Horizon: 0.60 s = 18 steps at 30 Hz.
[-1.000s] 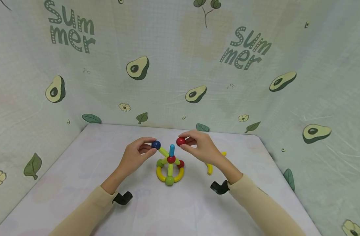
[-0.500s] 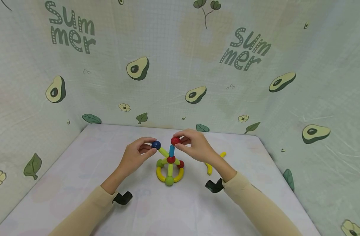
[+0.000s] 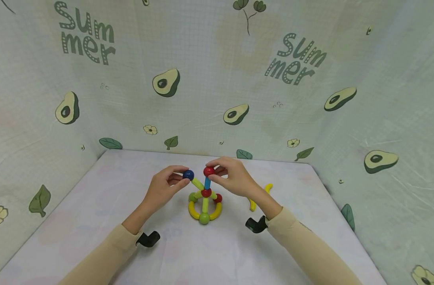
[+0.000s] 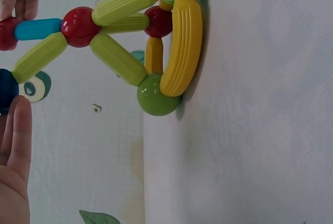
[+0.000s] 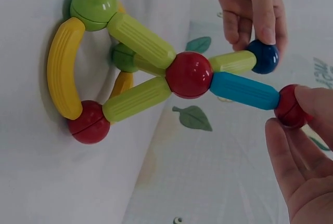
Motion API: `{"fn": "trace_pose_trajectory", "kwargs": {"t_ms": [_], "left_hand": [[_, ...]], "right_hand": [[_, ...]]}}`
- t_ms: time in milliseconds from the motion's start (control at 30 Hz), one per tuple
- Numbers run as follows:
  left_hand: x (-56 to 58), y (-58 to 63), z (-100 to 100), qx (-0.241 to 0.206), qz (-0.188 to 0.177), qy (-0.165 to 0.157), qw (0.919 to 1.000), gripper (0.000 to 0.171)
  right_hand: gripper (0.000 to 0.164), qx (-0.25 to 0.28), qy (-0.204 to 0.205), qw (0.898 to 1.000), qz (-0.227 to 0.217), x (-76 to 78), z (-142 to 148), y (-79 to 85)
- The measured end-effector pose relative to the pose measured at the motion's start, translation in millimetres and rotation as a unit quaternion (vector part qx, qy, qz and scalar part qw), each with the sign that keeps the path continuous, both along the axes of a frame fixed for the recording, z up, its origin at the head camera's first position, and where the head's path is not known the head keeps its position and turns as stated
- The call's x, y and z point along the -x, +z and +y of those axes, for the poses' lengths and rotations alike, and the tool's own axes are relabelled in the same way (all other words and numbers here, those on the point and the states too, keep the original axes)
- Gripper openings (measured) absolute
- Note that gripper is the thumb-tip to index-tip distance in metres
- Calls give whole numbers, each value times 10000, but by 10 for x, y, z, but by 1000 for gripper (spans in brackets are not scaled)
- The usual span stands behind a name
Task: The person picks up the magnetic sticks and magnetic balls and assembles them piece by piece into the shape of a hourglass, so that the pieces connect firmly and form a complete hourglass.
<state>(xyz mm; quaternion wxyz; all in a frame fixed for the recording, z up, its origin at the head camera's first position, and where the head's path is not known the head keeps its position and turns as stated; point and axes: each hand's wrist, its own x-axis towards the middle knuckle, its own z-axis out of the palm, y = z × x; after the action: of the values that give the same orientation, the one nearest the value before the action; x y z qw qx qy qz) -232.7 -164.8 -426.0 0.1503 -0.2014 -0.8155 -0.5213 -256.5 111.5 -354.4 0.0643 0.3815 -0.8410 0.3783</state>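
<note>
My left hand (image 3: 167, 184) pinches a dark blue ball (image 3: 188, 175) at the outer end of a slanted light green stick (image 3: 197, 184). Between thumb and fingers, my right hand (image 3: 234, 176) holds a red ball (image 3: 209, 171), which touches the top of the upright blue stick (image 5: 244, 90). Both sticks rise from a red centre ball (image 5: 189, 75). Below it, light green sticks slope down to green and red balls, joined at the table by curved yellow pieces (image 4: 183, 44) in a ring. A green ball (image 3: 204, 218) is at the front of that ring.
Loose curved yellow pieces (image 3: 252, 204) lie on the table (image 3: 202, 253) to the right, partly behind my right wrist. A patterned cloth (image 3: 202, 51) stands behind and at both sides of the table. Each sleeve has a black mount (image 3: 256, 225) at the wrist.
My right hand has moved left with the red ball, from apart from the blue stick to its top end. My left hand stays on the blue ball.
</note>
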Motion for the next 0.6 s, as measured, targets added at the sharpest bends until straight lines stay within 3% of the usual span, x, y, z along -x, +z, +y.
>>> {"fn": "trace_pose_trajectory", "kwargs": {"t_ms": [600], "left_hand": [[8, -25, 4, -59, -63, 20, 10000, 40]], "right_hand": [[38, -7, 22, 10000, 68, 1, -22, -21]]}}
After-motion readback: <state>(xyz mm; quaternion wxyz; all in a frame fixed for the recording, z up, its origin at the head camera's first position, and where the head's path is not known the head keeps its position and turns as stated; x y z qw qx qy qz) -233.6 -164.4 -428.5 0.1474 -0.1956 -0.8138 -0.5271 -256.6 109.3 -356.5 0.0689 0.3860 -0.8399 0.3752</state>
